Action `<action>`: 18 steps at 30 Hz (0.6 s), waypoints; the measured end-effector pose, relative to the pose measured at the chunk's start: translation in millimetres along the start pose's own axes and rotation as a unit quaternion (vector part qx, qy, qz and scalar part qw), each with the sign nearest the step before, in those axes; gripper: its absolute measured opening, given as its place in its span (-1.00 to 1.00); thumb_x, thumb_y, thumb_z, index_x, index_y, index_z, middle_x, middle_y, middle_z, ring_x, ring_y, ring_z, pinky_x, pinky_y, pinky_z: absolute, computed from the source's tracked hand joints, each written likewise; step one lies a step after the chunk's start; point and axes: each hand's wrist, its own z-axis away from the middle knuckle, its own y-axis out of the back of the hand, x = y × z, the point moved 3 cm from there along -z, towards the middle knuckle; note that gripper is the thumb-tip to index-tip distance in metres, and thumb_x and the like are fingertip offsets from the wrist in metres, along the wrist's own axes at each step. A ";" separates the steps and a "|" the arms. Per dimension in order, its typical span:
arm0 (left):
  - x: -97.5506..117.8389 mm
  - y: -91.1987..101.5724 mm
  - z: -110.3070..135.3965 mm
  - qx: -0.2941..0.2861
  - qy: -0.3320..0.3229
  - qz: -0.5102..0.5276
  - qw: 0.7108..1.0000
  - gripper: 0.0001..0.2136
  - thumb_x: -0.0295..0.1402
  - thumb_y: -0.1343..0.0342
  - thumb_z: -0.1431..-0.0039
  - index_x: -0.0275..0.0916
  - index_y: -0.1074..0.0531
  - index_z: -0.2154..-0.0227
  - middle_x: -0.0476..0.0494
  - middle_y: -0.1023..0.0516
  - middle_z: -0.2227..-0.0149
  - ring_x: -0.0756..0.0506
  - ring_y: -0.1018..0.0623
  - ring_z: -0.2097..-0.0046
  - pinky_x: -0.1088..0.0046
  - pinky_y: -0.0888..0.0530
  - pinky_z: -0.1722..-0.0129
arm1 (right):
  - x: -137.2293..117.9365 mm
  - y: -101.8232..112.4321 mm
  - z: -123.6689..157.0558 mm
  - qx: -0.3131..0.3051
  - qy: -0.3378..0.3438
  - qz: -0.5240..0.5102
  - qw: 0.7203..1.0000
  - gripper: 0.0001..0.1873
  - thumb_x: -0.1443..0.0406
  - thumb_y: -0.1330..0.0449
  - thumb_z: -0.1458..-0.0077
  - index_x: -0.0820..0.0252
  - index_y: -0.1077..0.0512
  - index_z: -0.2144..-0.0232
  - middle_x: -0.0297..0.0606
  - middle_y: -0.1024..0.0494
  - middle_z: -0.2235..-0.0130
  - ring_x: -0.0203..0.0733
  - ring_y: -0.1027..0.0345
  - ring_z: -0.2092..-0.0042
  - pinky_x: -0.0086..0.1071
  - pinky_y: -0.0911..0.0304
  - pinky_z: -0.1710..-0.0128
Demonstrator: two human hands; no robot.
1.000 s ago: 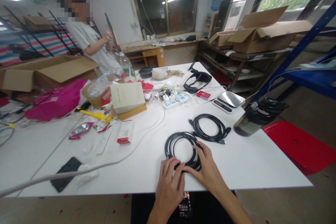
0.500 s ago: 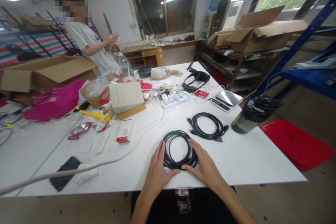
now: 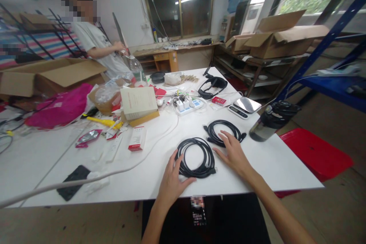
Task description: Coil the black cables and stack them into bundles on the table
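Note:
A coiled black cable (image 3: pixel 211 156) lies on the white table in front of me. My left hand (image 3: pixel 174 177) rests against its left side, fingers spread, thumb along the near edge. Farther back and to the right lies a second coiled black cable (image 3: pixel 213 127). My right hand (image 3: pixel 233 152) is over the near right part of that second coil, thumb and fingers apart. Whether its fingertips touch the cable I cannot tell. A plug end shows at the right of the nearer coil.
A dark bottle (image 3: pixel 271 122) and a small scale (image 3: pixel 246 106) stand at the right. Behind the coils are a power strip (image 3: pixel 187 106) and a headset (image 3: pixel 213 87). A white cord (image 3: pixel 126 169) crosses the left side, near a red-and-white box (image 3: pixel 137 139). Another person (image 3: pixel 97 42) stands at the back left.
My right hand has let go of the nearer coil and moved right and forward to the second coil. My left hand stays beside the nearer one.

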 end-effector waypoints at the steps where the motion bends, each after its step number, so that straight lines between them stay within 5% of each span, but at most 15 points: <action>1: 0.8 0.6 0.0 -0.003 0.001 0.000 1.000 -0.10 -0.14 -0.45 -0.18 -0.03 -0.08 -0.47 -0.40 -0.05 -0.55 -0.39 -0.23 -0.53 -0.15 -0.35 -0.44 | 10.8 -1.0 -2.7 -0.015 0.000 0.021 1.000 -0.35 -0.01 -0.22 -0.37 0.21 -0.31 -0.34 0.10 -0.42 -0.29 0.19 -0.33 -0.30 0.11 -0.32 -0.29; 7: 4.5 3.3 0.8 0.003 -0.002 0.004 1.000 -0.09 -0.12 -0.40 -0.24 0.03 0.00 -0.51 -0.36 -0.05 -0.54 -0.37 -0.19 -0.55 -0.15 -0.30 -0.47 | 34.9 -9.0 3.5 -0.053 -0.018 0.061 0.997 -0.56 -0.05 -0.12 -0.44 0.22 -0.47 0.09 -0.07 -0.57 0.11 0.03 -0.43 0.06 -0.10 -0.31 0.00; 18: 6.6 4.7 -0.6 0.011 0.000 -0.008 1.000 -0.20 -0.06 -0.32 -0.31 0.03 -0.05 -0.49 -0.34 -0.14 -0.49 -0.34 -0.27 -0.50 -0.12 -0.36 -0.44 | 22.5 -3.5 4.0 -0.050 -0.007 0.097 0.994 -0.60 0.03 0.01 -0.52 0.17 -0.40 0.23 -0.12 -0.52 0.24 -0.02 -0.37 0.18 -0.18 -0.19 0.14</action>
